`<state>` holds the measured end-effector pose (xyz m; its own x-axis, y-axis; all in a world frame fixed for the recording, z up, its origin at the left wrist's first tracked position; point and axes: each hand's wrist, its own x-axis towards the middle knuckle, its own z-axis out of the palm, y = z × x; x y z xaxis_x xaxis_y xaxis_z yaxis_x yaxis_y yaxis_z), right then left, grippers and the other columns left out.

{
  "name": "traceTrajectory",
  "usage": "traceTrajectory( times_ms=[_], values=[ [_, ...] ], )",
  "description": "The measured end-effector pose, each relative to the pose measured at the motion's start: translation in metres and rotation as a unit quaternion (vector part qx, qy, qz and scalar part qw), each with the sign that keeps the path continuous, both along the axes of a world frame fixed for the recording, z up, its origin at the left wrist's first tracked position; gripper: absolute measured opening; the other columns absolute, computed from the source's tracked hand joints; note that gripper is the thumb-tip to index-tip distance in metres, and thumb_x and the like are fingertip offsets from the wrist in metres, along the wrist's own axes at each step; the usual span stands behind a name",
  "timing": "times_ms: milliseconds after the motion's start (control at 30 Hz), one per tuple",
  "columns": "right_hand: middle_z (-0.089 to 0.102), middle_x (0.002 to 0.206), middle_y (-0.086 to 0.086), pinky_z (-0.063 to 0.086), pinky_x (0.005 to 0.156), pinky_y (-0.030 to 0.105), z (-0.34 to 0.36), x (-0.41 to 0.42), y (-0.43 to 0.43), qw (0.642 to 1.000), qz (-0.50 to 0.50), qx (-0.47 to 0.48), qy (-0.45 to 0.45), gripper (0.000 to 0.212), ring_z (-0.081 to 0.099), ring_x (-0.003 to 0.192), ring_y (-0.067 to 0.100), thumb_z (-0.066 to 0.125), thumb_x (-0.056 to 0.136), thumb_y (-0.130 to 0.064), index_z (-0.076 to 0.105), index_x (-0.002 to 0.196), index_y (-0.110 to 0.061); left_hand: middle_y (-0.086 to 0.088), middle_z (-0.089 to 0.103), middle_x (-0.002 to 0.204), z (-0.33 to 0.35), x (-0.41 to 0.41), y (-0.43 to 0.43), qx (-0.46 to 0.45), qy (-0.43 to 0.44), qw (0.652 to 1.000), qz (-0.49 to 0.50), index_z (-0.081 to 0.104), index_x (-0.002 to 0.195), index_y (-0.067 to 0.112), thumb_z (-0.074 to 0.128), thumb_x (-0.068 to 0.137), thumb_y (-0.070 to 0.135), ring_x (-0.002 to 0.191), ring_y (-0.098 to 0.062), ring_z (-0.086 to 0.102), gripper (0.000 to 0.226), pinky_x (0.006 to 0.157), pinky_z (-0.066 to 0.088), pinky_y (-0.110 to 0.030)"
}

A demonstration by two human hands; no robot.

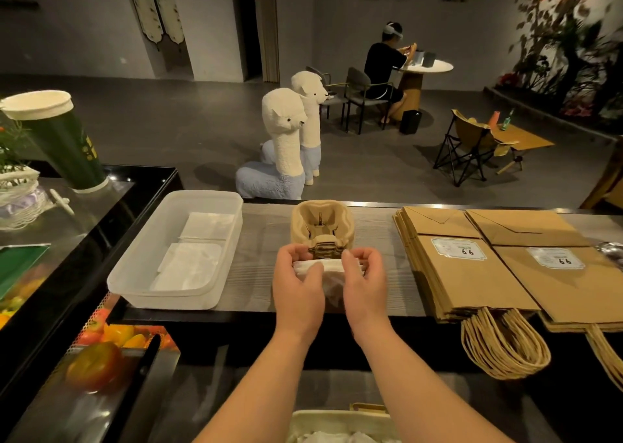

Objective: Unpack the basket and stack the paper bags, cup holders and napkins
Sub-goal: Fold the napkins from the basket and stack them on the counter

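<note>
Fingers on both sides, reaching out past the basket at 6 o'clock, are curled round a small stack of white napkins. Your left hand grips one end and your right hand the other, just over the front edge of the counter. Judge the stack light, soft and floppy, with loose leaves likely to slide and fan out, so set thumbs on top and fingertips beneath at the two ends, squeeze gently and hold it level. Just beyond, at 12 o'clock, stands the nested pile of cup holders, which look like stiff pulp. At 10 o'clock a plastic tub holds more napkins, and at 2 o'clock the paper bags lie flat in stacks.
</note>
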<state>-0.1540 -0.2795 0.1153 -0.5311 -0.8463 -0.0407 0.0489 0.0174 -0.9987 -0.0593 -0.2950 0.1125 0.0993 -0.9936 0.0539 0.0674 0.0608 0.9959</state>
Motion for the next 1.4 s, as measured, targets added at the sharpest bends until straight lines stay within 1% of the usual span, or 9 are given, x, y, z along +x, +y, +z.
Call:
traceTrajectory(
  times_ms=[367,467,567,667,867,967,1100,1233,1400],
  values=[
    [0.062,0.097,0.001,0.054,0.067,0.023,0.003,0.001,-0.003,0.999,-0.027,-0.007,0.046,0.003,0.062,0.089,0.017,0.056,0.1,-0.018,0.056,0.102,-0.02,0.007,0.064,0.097,0.003,-0.015,-0.002,-0.02,-0.04,0.994,0.104,0.055,0.097,0.029,0.06,0.099,0.015,0.087,-0.008,0.063,0.015,0.069,0.051,-0.017],
    [0.06,0.112,0.008,0.06,0.071,0.027,0.005,-0.01,0.007,0.994,0.096,-0.026,-0.038,0.026,0.065,0.097,0.023,0.059,0.097,-0.008,0.05,0.118,-0.02,0.005,0.065,0.1,0.0,-0.014,-0.003,-0.007,-0.035,0.995,0.094,0.055,0.098,0.031,0.06,0.098,0.015,0.091,-0.012,0.065,0.017,0.071,0.057,-0.026],
    [0.056,0.119,0.002,0.063,0.079,0.037,0.006,-0.022,0.012,0.985,0.162,0.014,0.049,0.056,0.063,0.104,0.021,0.062,0.086,0.009,0.044,0.119,-0.033,0.004,0.065,0.1,0.001,-0.012,-0.004,-0.008,-0.031,0.996,0.086,0.056,0.098,0.03,0.061,0.098,0.015,0.093,-0.015,0.065,0.016,0.068,0.052,-0.02],
    [0.059,0.112,-0.003,0.056,0.072,0.02,0.013,-0.029,0.013,0.985,0.131,0.036,0.103,0.055,0.061,0.099,0.01,0.057,0.087,0.012,0.045,0.119,-0.031,0.004,0.063,0.103,0.002,-0.006,-0.003,-0.011,-0.028,0.999,0.039,0.059,0.102,0.029,0.064,0.097,0.019,0.096,-0.016,0.062,0.012,0.073,0.051,-0.023],
    [0.068,0.105,-0.006,0.057,0.084,0.027,0.032,-0.049,0.023,0.972,0.167,-0.009,0.166,0.049,0.066,0.1,0.009,0.065,0.087,0.006,0.051,0.117,-0.03,0.014,0.061,0.11,0.013,0.021,0.006,-0.041,-0.149,0.976,-0.153,0.058,0.123,0.039,0.082,0.075,0.04,0.095,-0.006,0.062,0.053,0.08,0.056,-0.024],
    [0.071,0.094,-0.006,0.054,0.08,0.02,0.052,-0.054,0.027,0.955,0.207,-0.047,0.206,0.053,0.067,0.093,0.006,0.067,0.083,0.008,0.053,0.116,-0.031,0.017,0.069,0.099,0.029,0.024,0.009,-0.037,-0.181,0.954,-0.237,0.065,0.118,0.04,0.082,0.081,0.031,0.088,-0.003,0.065,0.041,0.076,0.056,-0.022],
    [0.069,0.105,-0.003,0.056,0.082,0.023,0.067,-0.053,0.032,0.965,0.185,-0.081,0.166,0.059,0.067,0.095,0.007,0.078,0.079,0.006,0.055,0.122,-0.027,0.004,0.077,0.1,0.039,0.019,0.013,-0.002,-0.084,0.964,-0.251,0.075,0.107,0.034,0.076,0.09,0.021,0.1,-0.022,0.071,0.021,0.089,0.059,-0.042],
    [0.07,0.118,0.001,0.058,0.094,0.039,0.047,-0.038,0.048,0.982,0.181,-0.012,-0.053,0.067,0.069,0.107,0.016,0.085,0.074,-0.017,0.052,0.13,-0.03,-0.012,0.077,0.112,0.038,0.012,0.022,0.094,0.152,0.967,-0.184,0.07,0.118,0.018,0.069,0.094,0.007,0.107,-0.034,0.072,0.027,0.088,0.06,-0.048],
    [0.071,0.111,0.0,0.063,0.083,0.036,0.032,-0.027,0.045,0.991,0.136,0.014,0.01,0.042,0.071,0.1,0.015,0.073,0.087,-0.003,0.058,0.117,-0.028,-0.012,0.075,0.115,0.027,0.018,0.021,0.1,0.218,0.956,-0.169,0.065,0.127,0.013,0.07,0.088,0.006,0.104,-0.029,0.073,0.039,0.076,0.059,-0.034]
  ],
)
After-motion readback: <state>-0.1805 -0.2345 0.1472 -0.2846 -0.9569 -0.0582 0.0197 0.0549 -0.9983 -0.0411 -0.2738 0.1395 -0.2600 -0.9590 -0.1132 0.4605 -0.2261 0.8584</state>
